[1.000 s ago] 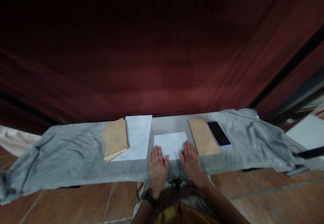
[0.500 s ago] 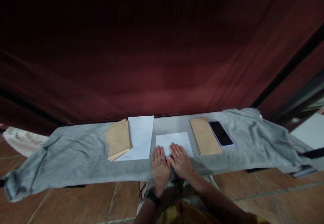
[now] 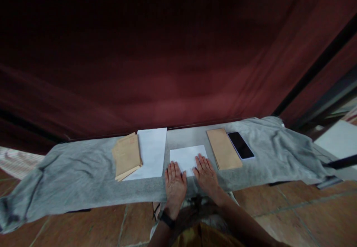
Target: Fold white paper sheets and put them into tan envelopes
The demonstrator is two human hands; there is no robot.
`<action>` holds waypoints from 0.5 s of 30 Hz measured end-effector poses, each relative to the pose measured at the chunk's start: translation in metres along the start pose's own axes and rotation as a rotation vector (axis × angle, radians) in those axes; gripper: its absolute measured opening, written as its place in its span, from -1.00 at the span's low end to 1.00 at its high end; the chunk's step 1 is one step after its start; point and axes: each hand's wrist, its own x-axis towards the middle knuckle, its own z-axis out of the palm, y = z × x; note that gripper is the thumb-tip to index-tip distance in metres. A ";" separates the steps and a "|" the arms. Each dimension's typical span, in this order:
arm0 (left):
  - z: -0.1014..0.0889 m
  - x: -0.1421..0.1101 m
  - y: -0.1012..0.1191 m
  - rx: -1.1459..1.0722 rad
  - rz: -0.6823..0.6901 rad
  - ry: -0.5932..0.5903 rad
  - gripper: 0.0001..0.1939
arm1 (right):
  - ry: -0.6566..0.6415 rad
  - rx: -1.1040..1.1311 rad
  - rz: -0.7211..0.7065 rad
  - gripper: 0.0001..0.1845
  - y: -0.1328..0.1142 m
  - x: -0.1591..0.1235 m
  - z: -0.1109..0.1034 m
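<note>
A folded white sheet of paper (image 3: pixel 187 155) lies on a grey cloth (image 3: pixel 83 172) that covers a low bench. My left hand (image 3: pixel 174 183) lies flat with its fingers together, fingertips on the sheet's near left edge. My right hand (image 3: pixel 206 172) is flat too, its fingers resting on the sheet's near right corner. Neither hand holds anything. A black watch sits on my left wrist.
Left of the sheet lie a larger white sheet (image 3: pixel 150 152) and a stack of brown envelopes (image 3: pixel 126 156). To the right are one brown envelope (image 3: pixel 223 148) and a dark phone (image 3: pixel 240 146). A dark red curtain (image 3: pixel 167 61) hangs behind. Terracotta floor tiles (image 3: pixel 292 217) lie below.
My right hand slid left across the sheet until it was beside my left hand, then moved back right to the sheet's near right corner. My left hand stayed put.
</note>
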 end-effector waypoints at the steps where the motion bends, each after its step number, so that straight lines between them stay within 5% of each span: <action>1: 0.001 0.003 0.002 0.002 -0.001 -0.005 -0.40 | -0.007 -0.005 0.000 -0.38 0.000 0.000 -0.001; 9: 0.012 0.034 0.027 -0.058 0.127 -0.162 -0.40 | -0.006 0.003 -0.009 -0.40 0.001 -0.001 0.003; 15: 0.016 0.044 0.014 -0.026 0.110 -0.220 -0.40 | -0.021 0.018 0.003 -0.40 0.001 0.000 0.002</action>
